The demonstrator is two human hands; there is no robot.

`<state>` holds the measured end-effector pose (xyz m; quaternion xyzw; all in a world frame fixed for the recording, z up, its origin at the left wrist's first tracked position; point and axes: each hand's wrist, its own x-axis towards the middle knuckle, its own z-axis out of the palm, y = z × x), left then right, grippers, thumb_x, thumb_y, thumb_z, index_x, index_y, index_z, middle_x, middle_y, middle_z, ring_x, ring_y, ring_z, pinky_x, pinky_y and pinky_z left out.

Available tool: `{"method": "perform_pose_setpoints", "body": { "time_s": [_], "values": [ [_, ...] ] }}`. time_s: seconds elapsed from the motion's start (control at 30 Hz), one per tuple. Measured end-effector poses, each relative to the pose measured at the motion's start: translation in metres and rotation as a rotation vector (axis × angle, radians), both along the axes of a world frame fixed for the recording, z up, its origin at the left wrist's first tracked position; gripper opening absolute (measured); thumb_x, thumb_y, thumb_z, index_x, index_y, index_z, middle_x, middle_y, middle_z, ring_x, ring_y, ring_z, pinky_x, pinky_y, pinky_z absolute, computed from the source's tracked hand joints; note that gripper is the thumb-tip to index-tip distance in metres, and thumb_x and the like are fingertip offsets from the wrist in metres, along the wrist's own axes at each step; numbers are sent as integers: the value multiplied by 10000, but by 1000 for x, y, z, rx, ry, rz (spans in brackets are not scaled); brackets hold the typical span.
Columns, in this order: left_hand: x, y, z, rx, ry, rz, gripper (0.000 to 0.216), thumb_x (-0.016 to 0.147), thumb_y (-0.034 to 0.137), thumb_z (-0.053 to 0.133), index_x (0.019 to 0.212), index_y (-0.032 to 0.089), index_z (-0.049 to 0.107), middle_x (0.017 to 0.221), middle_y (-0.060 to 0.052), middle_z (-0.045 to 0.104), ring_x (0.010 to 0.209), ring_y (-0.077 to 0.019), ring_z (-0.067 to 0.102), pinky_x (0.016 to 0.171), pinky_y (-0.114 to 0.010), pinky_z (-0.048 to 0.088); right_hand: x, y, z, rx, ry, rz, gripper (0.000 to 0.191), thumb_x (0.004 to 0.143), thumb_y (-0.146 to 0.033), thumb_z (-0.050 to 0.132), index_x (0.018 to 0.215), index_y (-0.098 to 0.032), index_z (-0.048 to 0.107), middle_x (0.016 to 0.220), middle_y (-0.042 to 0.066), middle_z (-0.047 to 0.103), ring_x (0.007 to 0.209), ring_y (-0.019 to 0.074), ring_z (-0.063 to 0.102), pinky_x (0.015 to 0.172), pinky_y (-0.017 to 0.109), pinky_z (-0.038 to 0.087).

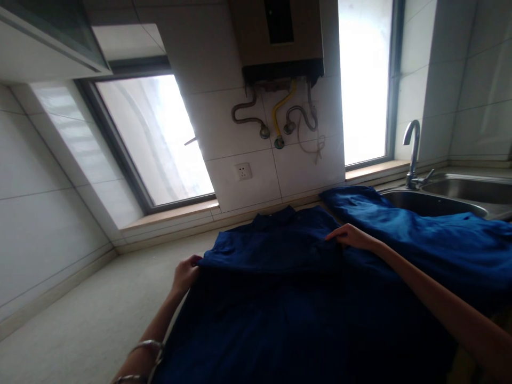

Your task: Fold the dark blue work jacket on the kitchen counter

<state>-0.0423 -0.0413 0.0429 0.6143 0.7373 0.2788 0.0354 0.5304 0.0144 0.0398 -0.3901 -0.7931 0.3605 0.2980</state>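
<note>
Left hand (184, 275) pinched on blue shirt (280, 288) edge, right hand (352, 236) flat on it, grip apart; no legible writing.

head-worn view, tilted, close over counter (92, 298)

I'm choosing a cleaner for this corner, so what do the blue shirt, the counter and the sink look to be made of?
The blue shirt, held by the left hand and right hand, looks like matte woven cloth: it creases and drapes softly. The counter seems pale speckled stone or composite, dull-finished. The sink and faucet look like stainless steel, grey with soft reflections.
</note>
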Motion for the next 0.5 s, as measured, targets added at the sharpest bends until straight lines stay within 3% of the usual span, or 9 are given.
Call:
{"method": "perform_pose_setpoints", "body": {
  "time_s": [0.07, 0.13, 0.23, 0.33, 0.5],
  "values": [
    [-11, 1, -6, 12, -246, 48, 312, 662, 193, 428, 923, 136, 588, 788, -57, 693, 781, -215, 652, 678, -257, 494, 4, 2, 0, -47, 10, -40, 361, 685, -200, 500, 971, -144, 713, 651, -1, 631, 582, 126, 569, 551, 235, 524],
    [-14, 0, -12, 21, -316, 114, 291, 672, 189, 424, 915, 121, 569, 738, -66, 678, 744, -214, 651, 656, -263, 497, 7, 3, 1, -97, 8, -52, 351, 658, -186, 496, 927, -141, 716, 654, -6, 621, 589, 124, 568, 549, 230, 522],
    [-9, -6, -14, 18, 22, 103, 204, 681, 170, 445, 848, 147, 561, 795, -84, 662, 791, -232, 640, 689, -285, 484, 10, 3, 0, -110, -28, -20, 339, 649, -176, 490, 908, -135, 703, 701, 5, 621, 619, 134, 573, 563, 239, 517],
    [0, -14, -10, -6, 416, -1, 227, 727, 141, 419, 885, 186, 575, 972, -93, 635, 878, -241, 618, 719, -313, 469, 10, 3, -3, 15, -76, 49, 292, 628, -145, 487, 850, -138, 676, 829, 30, 615, 730, 159, 577, 594, 234, 498],
    [7, -16, 3, -140, 544, -154, 265, 739, 107, 413, 881, 206, 614, 1018, -84, 613, 989, -231, 583, 745, -293, 460, 9, 2, -3, 189, -258, 136, 253, 570, -88, 487, 770, -148, 629, 845, 26, 561, 784, 160, 531, 689, 246, 454]
  ]
}}
